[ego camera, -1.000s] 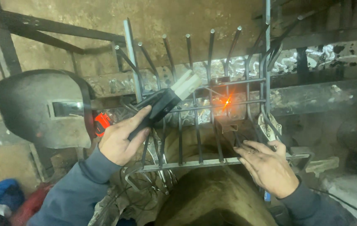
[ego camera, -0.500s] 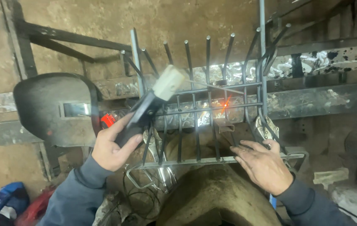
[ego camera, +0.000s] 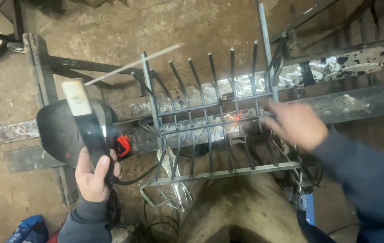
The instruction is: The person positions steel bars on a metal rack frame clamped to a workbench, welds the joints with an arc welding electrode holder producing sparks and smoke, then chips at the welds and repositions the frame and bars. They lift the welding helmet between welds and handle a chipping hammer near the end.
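— What's lying under everything here?

— A dirt floor (ego camera: 124,27), brown and rough, is stretching across the whole top of the view.

— Any furniture standing around?

— Long steel beams (ego camera: 345,67), spattered with pale patches, are running left to right. A dark metal frame (ego camera: 43,72) is lying at the upper left corner, and something blue (ego camera: 28,229) is sitting at the bottom left.

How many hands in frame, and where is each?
2. The left hand is at lower left, closed around a black electrode holder. The right hand, blurred, hovers over the grey steel bar grille.
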